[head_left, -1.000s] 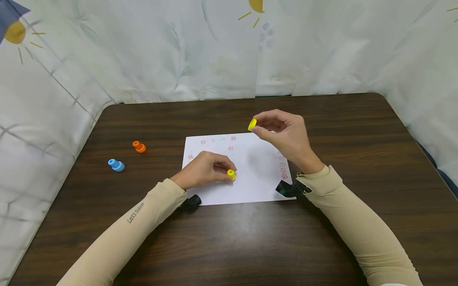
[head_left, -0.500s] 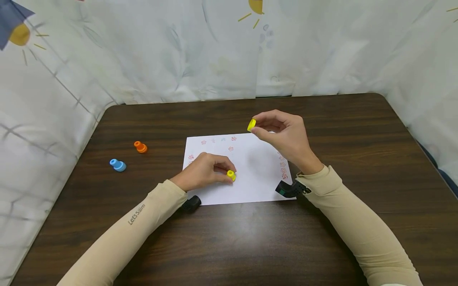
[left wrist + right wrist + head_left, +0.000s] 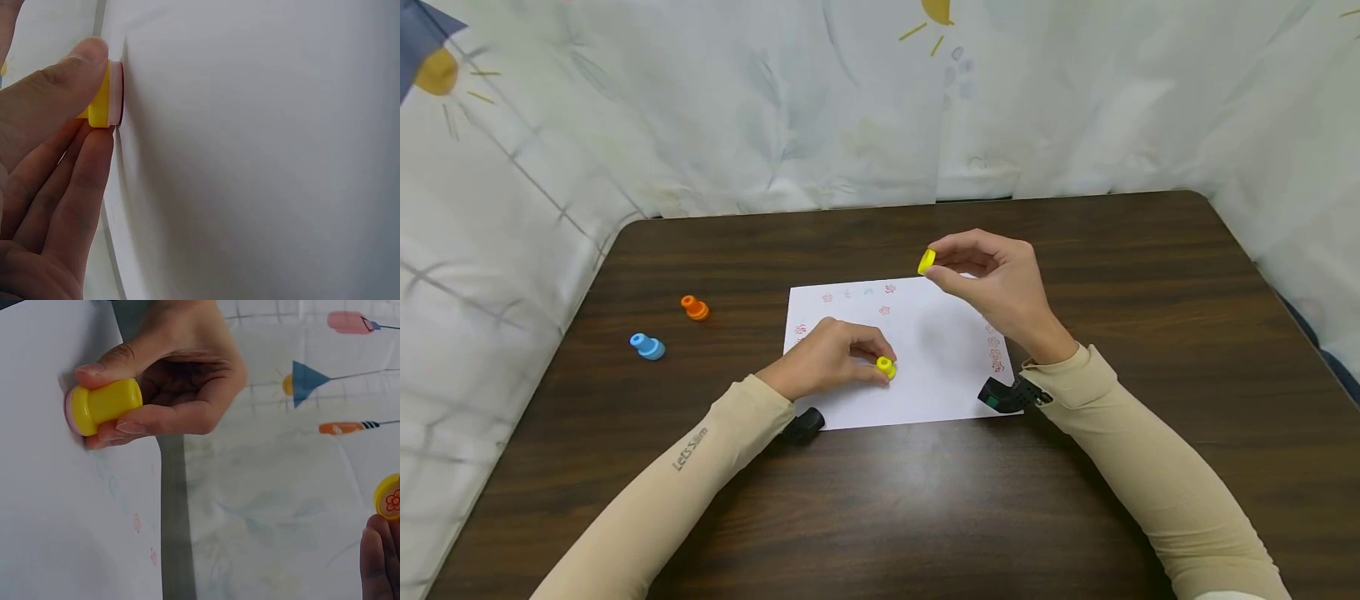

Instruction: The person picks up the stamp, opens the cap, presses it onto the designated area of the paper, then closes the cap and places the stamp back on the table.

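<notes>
A yellow toy stamp (image 3: 886, 367) is pinched between the thumb and fingers of my left hand (image 3: 833, 358). Its pale pink base (image 3: 116, 94) stands against the white sheet of paper (image 3: 925, 387), near the sheet's middle. My right hand (image 3: 1003, 283) holds a small yellow cap (image 3: 927, 262) by its edge, raised over the far right part of the paper. Seen from the right wrist, the cap (image 3: 390, 497) bears a red flower picture. Small red flower prints (image 3: 996, 360) run along the paper's right side, with fainter ones along the far and left edges.
To the left of the paper, an orange stamp (image 3: 695, 308) and a light blue stamp (image 3: 647, 347) lie on the dark brown wooden table (image 3: 895, 517). Pale printed curtains (image 3: 737, 108) surround the table's far and side edges. Each wrist carries a black camera (image 3: 1003, 396).
</notes>
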The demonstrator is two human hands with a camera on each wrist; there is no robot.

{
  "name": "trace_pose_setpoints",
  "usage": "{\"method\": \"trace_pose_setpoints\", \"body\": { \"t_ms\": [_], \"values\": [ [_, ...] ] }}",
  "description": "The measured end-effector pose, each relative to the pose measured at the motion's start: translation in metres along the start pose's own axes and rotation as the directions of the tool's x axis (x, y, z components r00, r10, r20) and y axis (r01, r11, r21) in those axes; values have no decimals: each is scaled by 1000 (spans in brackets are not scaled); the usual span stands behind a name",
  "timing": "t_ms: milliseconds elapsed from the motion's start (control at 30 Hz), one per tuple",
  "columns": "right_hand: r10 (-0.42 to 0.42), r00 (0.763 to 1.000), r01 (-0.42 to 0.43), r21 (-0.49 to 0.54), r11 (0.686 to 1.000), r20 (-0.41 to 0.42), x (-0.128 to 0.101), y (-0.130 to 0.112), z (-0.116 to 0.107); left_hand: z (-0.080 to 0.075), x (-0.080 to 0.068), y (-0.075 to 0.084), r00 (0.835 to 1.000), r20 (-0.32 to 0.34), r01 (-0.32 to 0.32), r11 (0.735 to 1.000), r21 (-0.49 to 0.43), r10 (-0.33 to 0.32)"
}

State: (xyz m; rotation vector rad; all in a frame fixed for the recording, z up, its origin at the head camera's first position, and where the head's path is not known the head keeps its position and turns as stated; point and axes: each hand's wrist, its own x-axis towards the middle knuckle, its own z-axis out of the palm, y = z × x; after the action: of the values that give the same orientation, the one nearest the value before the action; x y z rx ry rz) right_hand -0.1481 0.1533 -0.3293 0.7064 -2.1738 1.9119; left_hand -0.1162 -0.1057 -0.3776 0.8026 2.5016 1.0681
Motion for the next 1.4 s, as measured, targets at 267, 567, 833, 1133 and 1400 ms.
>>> {"method": "trace_pose_setpoints", "body": {
  "t_ms": [267, 567, 833, 1133, 1400],
  "values": [
    [13, 1000, -13, -9, 1000, 1, -1, 1, 1, 0, -2, 2, 1000, 0, -1, 1000, 15, 1],
    [10, 1000, -10, -23, 1000, 1, -1, 0, 0, -1, -1, 4, 1000, 14, -10, 1000, 16, 9],
    [13, 1000, -13, -31, 999, -9, -1, -3, -2, -1, -1, 8, 999, 18, -39, 998, 53, 38],
    [12, 1000, -12, -44, 999, -13, -2, -4, -3, 1, -3, 6, 1000, -1, -18, 1000, 24, 18],
    [6, 1000, -7, -45, 999, -14, -2, -3, -3, -3, -3, 11, 1000, 18, 5, 1000, 22, -5]
  ]
}}
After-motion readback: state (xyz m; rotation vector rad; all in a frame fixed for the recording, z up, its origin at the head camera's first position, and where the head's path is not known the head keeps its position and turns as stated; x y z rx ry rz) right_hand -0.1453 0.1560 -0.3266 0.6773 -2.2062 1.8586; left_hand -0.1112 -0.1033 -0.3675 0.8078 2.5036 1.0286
